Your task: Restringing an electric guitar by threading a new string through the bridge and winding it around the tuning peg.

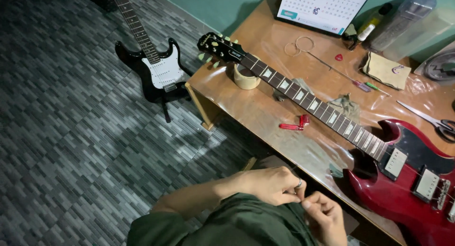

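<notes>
Both hands meet over dark green cloth, beside a guitar on a table.

The left hand (270,184) and right hand (327,216), fingers curled, pinch the dark green fabric (246,224) at the lap, near the glossy red electric guitar (403,179) lying across the brown wooden table (265,113).

This looks like a small home workshop for guitar repair. A red electric guitar (403,175) lies across a wooden worktop (265,118) covered in clear plastic sheeting, its neck propped on a roll of tape (245,77). Around it lie hand tools: scissors (433,120), small screwdrivers (365,86), a red string winder (295,124) and coiled strings (298,46). A desk calendar (322,9) stands against the teal wall, and a black-and-white electric guitar (156,68) rests on the grey patterned floor (71,132).
</notes>
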